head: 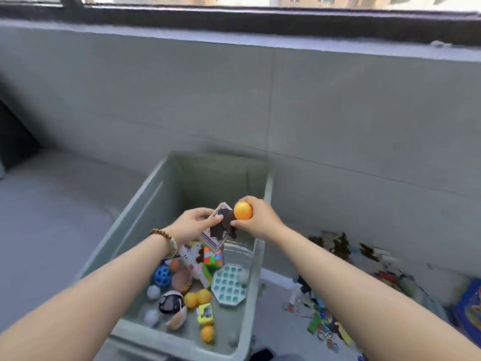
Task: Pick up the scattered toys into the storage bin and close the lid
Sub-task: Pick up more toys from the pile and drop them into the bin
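Observation:
A pale green storage bin [145,201] stands open in the middle of the view, with no lid in sight. Both hands hover over it. My left hand [194,222] pinches a patterned card with dark flat pieces [221,227]. My right hand [256,220] grips an orange ball [243,211] between thumb and fingers. Inside the bin lie several toys: a colourful cube [213,257], a teal pop tray [229,284], a blue holed ball [162,274], more orange balls [199,298], white balls and a black-and-white ball [170,303].
Scattered toys [322,321] litter the grey floor to the right of the bin, with dark puzzle-like pieces [338,244] and a blue box [468,308] at the far right. A grey wall [234,100] under a window runs behind the bin.

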{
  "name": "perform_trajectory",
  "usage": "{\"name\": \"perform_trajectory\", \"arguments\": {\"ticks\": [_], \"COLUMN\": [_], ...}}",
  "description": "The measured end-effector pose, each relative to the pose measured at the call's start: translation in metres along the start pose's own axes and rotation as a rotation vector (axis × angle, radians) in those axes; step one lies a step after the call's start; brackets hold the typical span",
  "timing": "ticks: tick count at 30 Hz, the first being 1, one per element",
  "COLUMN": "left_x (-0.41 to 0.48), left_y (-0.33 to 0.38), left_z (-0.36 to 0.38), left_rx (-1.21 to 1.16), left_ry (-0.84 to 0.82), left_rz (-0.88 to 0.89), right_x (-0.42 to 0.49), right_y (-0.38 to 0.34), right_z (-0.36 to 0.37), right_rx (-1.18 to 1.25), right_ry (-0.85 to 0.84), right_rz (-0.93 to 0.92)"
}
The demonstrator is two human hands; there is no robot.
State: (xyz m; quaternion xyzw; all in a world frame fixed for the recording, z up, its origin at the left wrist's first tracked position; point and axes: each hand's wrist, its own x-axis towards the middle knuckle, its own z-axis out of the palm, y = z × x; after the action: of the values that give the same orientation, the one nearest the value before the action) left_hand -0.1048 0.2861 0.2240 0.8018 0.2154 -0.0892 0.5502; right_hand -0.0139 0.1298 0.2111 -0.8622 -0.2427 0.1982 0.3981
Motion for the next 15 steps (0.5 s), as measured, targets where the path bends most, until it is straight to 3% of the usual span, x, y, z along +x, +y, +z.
{"name": "perform_trajectory", "arguments": {"ticks": [4,8,15], "left_x": [-0.012,-0.004,0.013], "left_y": [-0.09,-0.152,-0.18], "left_z": [-0.036,-0.035,-0.037], "left_rx": [-0.043,0.044,0.201], "left_ry": [0.059,0.088,0.244], "left_rz": [-0.135,-0.235,-0.278], "right_x": [0.013,0.018,0.028], "right_y": [-0.013,0.006,0.037], "right_z": [0.088,0.13,0.128], "right_rx": [-0.226,-0.469,-0.603], "right_ry": [-0.233,-0.419,-0.468], "right_rz": [0.0,0.042,0.05]}}
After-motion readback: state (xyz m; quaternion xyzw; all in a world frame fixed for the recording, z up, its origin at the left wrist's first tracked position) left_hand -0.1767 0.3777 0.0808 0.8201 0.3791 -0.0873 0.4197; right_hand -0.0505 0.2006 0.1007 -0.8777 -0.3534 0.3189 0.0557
